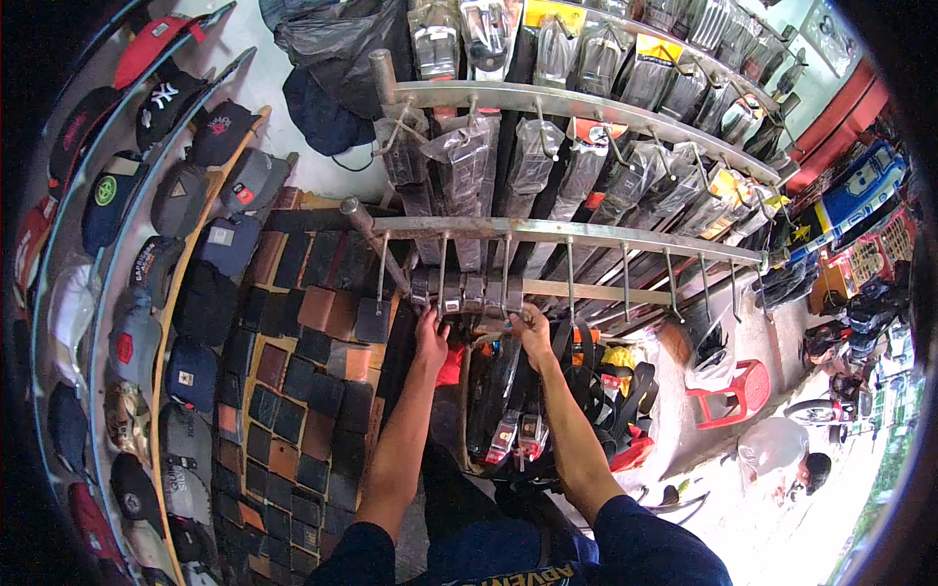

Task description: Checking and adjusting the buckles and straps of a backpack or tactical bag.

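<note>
Both arms reach forward to the lowest metal rack rail (557, 231) with its row of hooks. My left hand (432, 338) is at the left end of a row of dark, plastic-wrapped belts (473, 293) just below the rail, fingers up against them. At the right end of these belts is my right hand (530, 334), its fingers curled at their lower edge. Whether either hand grips them firmly is hard to tell. Beneath my hands stands an open box (469, 410) with packaged belts (516, 438) in it. Loose black belts (637, 403) lie to its right.
Wallets (282, 403) in rows and shelves of caps (192, 377) fill the left side. More wrapped belts (579, 62) hang on the upper rails. At right are a red plastic stool (749, 388) and a person (773, 448) in a light top.
</note>
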The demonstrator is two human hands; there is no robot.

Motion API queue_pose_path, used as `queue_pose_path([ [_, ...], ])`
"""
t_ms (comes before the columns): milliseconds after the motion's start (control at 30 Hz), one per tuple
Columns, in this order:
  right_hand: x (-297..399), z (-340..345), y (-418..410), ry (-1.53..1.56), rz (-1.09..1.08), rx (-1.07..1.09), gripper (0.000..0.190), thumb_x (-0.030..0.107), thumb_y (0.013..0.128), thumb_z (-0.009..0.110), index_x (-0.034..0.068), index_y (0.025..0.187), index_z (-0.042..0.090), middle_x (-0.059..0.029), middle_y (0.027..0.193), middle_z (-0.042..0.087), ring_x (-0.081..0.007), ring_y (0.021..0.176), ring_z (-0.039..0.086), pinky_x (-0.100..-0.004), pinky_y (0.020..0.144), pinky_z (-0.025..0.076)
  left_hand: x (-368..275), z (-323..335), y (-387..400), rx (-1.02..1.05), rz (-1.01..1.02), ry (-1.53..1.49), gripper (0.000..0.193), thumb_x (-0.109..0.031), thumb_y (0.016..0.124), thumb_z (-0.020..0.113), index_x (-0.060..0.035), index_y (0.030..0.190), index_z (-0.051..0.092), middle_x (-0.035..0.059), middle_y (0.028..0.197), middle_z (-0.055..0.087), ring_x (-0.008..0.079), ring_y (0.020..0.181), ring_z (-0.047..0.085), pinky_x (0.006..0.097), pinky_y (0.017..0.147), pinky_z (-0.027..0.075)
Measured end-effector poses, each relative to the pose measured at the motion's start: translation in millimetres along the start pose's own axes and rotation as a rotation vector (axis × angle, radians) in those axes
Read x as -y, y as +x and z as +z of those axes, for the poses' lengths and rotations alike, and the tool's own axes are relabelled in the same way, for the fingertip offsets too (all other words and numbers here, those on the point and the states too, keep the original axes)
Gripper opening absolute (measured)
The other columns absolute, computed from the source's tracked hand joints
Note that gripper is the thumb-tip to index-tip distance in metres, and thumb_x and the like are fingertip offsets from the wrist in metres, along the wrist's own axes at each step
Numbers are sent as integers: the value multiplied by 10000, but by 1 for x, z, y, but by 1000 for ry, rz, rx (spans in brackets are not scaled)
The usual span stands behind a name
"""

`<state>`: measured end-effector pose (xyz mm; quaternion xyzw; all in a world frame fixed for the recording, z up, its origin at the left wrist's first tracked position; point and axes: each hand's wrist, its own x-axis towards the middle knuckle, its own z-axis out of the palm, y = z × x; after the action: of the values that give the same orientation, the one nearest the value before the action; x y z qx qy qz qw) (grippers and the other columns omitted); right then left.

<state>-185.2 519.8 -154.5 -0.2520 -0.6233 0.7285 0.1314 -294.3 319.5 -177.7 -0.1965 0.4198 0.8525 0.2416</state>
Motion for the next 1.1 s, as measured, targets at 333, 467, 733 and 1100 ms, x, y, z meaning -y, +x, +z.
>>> queue_pose_path([
  [333,0,1,-4,96,-35,-72,195,93,930,605,64,1119,569,27,910,607,-81,817,542,-242,709,439,5,6,12,-60,-26,-251,231,-168,882,641,-150,1106,590,-44,1062,598,119,1012,517,374,960,341],
  [467,13,-4,-12,83,32,-46,189,97,935,598,56,1117,564,20,920,607,-78,805,533,-240,707,437,11,6,9,-152,-3,-358,196,-88,918,573,-57,1111,568,26,1028,594,169,959,554,369,936,396],
  [733,39,22,-11,97,-17,-39,328,53,808,747,71,1068,547,3,900,627,-94,807,581,-261,714,470,25,-13,32,105,112,-474,321,-40,882,602,-95,1189,526,49,1110,587,209,1013,571,362,882,457],
  [1100,28,12,-7,55,65,-69,320,124,768,801,123,970,552,38,862,636,-86,744,591,-272,629,488,29,20,8,-14,289,-299,285,-147,910,625,-62,1169,540,46,1171,560,202,1064,547,350,961,396],
])
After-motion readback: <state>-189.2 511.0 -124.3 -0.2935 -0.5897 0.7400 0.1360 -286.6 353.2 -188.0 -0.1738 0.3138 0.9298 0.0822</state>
